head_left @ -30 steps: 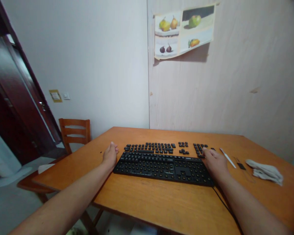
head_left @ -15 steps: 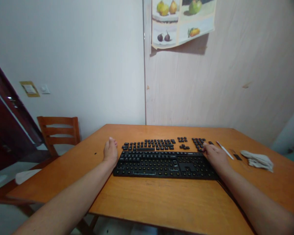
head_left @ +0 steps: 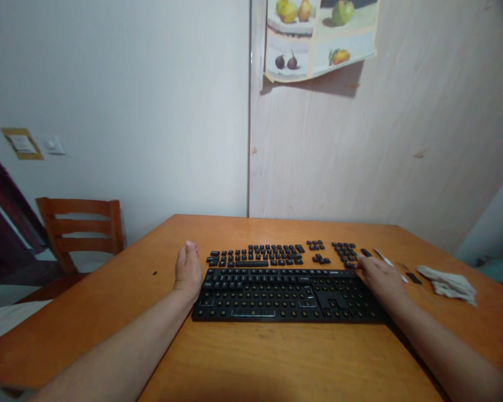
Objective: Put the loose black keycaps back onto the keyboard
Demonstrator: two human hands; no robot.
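A black keyboard (head_left: 276, 298) lies on the wooden table, its upper-left rows capped and many lower switches bare. Loose black keycaps (head_left: 272, 250) are laid out in rows behind it. By the keyboard's left end, my left hand (head_left: 188, 271) stands on edge with fingers curled; what is in it, if anything, is hidden. At the far right corner, my right hand (head_left: 379, 276) has its fingertips drawn together beside the number-pad keycaps (head_left: 344, 252). Whatever those fingers hold is too small or covered to make out.
Right of the keycaps lie a white pen-like stick (head_left: 385, 258), a small dark flat piece (head_left: 413, 278) and a crumpled pale glove or cloth (head_left: 448, 283). One tiny black piece (head_left: 155, 273) sits at left. A wooden chair (head_left: 84, 226) stands beyond the table's left edge.
The view has shifted, so the keyboard appears lower and larger. Both hands keep nearly the same places beside it. No keycap has visibly moved.
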